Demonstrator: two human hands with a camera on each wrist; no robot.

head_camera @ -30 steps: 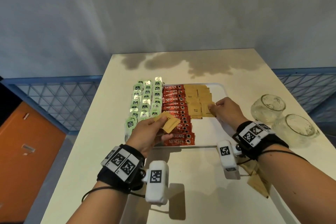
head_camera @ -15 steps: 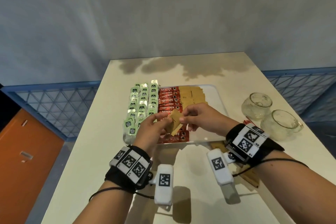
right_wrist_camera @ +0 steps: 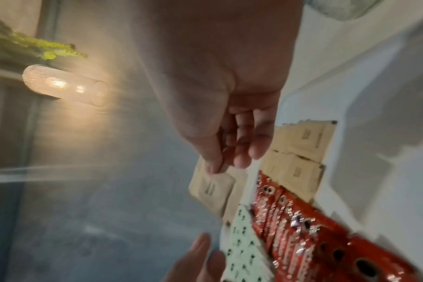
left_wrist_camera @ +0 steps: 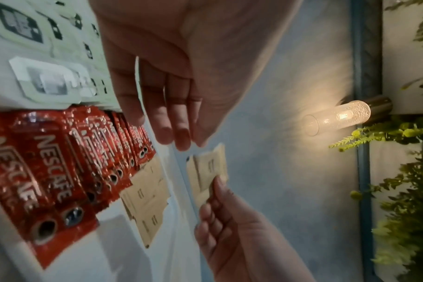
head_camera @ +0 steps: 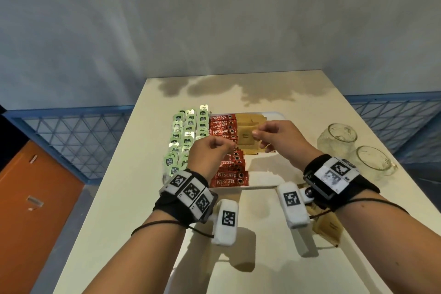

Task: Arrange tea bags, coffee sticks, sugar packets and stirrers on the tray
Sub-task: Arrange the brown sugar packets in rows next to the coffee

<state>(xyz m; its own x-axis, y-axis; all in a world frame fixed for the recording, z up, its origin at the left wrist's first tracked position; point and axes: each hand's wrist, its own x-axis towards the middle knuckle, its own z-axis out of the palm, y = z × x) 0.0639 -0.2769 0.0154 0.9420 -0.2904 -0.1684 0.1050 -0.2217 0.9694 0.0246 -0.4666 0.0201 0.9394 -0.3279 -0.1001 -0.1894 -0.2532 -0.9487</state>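
A white tray (head_camera: 267,170) lies on the table. It carries columns of green tea bags (head_camera: 187,141), red coffee sticks (head_camera: 229,175) and brown sugar packets (head_camera: 249,118). My right hand (head_camera: 256,135) hovers over the sugar column. Thumb and fingers pinch a brown sugar packet (head_camera: 245,137), also plain in the right wrist view (right_wrist_camera: 211,188). In the left wrist view, this held sugar packet (left_wrist_camera: 209,171) looks like two overlapping ones. My left hand (head_camera: 224,148) hangs over the coffee sticks, its fingers (left_wrist_camera: 179,133) relaxed and holding nothing.
Two glass jars (head_camera: 337,136) (head_camera: 372,164) stand on the table to the right of the tray. A few loose sugar packets (head_camera: 330,227) lie on the table under my right wrist. A blue mesh rail (head_camera: 78,138) runs along the table's left side.
My right hand came over to the left hand, took the sugar packets from it, and carried them right toward the sugar column. My left hand let go and now holds nothing.
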